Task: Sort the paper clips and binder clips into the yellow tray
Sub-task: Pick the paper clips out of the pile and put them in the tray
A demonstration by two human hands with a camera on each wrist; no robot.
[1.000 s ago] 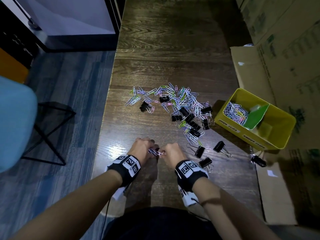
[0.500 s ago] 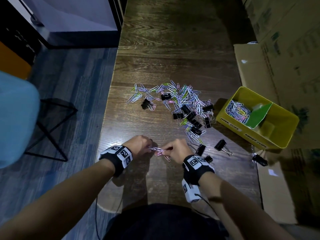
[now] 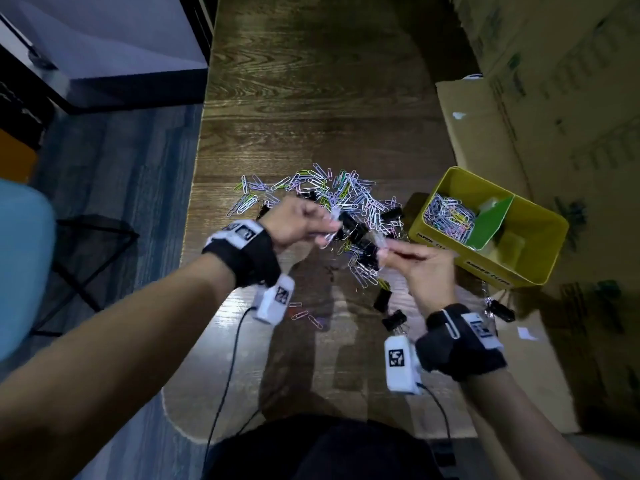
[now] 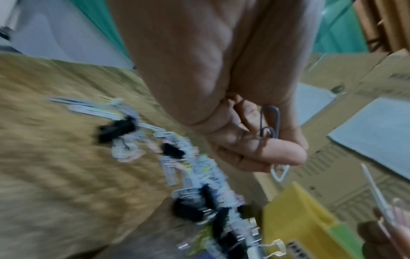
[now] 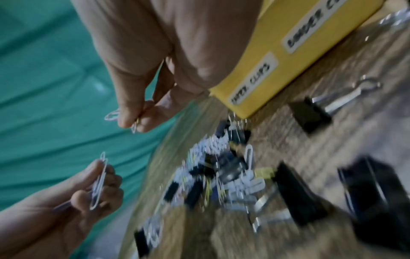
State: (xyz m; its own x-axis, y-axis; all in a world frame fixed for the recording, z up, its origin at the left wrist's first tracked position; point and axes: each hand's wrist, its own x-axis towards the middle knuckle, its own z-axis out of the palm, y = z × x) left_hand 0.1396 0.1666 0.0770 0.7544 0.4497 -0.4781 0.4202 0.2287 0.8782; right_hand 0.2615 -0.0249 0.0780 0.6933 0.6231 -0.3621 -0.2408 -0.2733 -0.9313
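A scattered pile of coloured paper clips [image 3: 349, 199] mixed with black binder clips [image 3: 353, 225] lies mid-table. The yellow tray [image 3: 540, 271] stands to its right, its left compartment holding paper clips [image 3: 450, 218], with a green divider [image 3: 488, 225]. Both hands are raised above the pile. My left hand [image 3: 304, 223] pinches paper clips [image 4: 269, 122] between thumb and fingers. My right hand [image 3: 415, 261] pinches paper clips [image 5: 135, 122] at its fingertips, just left of the tray. The left hand [image 5: 97, 185] shows in the right wrist view too.
Loose binder clips [image 3: 394, 318] lie near the front of the table, another [image 3: 500, 308] below the tray, plus a few paper clips [image 3: 308, 315]. Cardboard boxes [image 3: 554, 98] stand along the right. The table's left edge drops to the floor beside a blue chair [image 3: 20, 265].
Both hands have lifted off the table's front and moved forward and right over the pile, separating, each carrying paper clips. A few clips stay where the hands were.
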